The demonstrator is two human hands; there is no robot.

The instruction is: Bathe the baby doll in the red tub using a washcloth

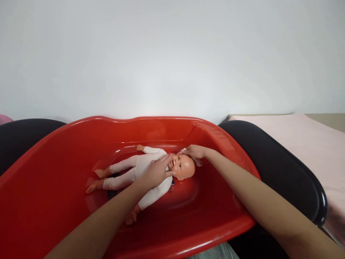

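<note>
A baby doll [147, 164] in white clothing lies on its back in a red baby bathtub [215, 210], head to the right and bare feet to the left. My left hand [159, 171] holds it at the upper chest and neck, with the thumb and fingers apart on either side below the chin. At the far side of the doll's head, my right hand [195, 151] has its fingers bent and close together against the head. A small cloth [198, 163], pinkish, hangs below that hand, and a bit of white shows at the fingertips; its grip is partly hidden.
The tub's raised rim curves around both forearms. Black surfaces [280, 169] flank the tub on the right and left. A pale pink cover [304, 144] lies farther right. Behind everything stands a plain white wall [161, 57].
</note>
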